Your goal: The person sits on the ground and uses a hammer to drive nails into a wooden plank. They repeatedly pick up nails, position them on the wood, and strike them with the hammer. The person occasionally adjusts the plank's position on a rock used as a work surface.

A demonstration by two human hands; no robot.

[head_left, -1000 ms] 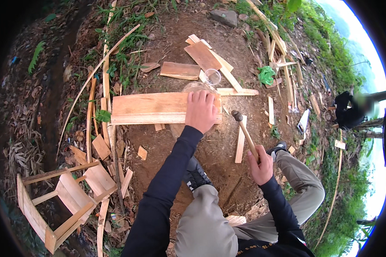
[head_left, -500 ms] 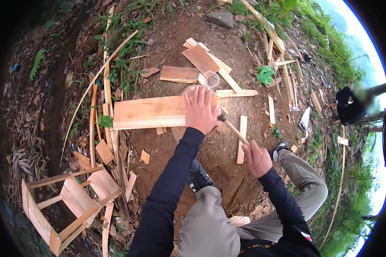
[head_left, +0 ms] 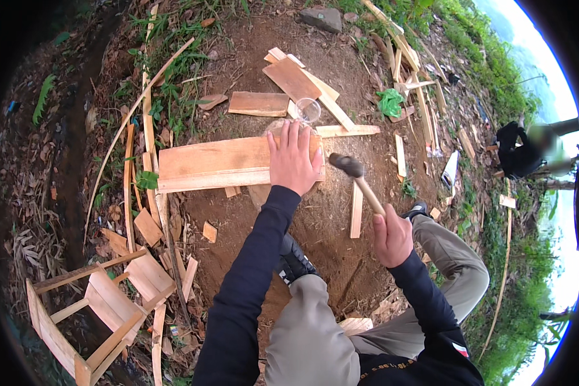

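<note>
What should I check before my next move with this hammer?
1. Hammer gripped: ok, the right hand is closed around its handle.
2. Board steadied: ok, the left hand lies on it near its right end.
3. Left hand well away from the hammer's head: not ok, they look close together.
4. Board firmly supported: cannot tell, its underside is mostly hidden.
5. Saw out of the way: ok, it lies off to the right.

- Brown dirt ground [head_left: 334, 264], bearing a grey stone [head_left: 321, 20], green plastic bag [head_left: 390, 103], handsaw [head_left: 451, 170], loose boards [head_left: 258, 103]
- Partly hidden wooden block [head_left: 259, 195], a long plank [head_left: 212, 159] across it
</note>
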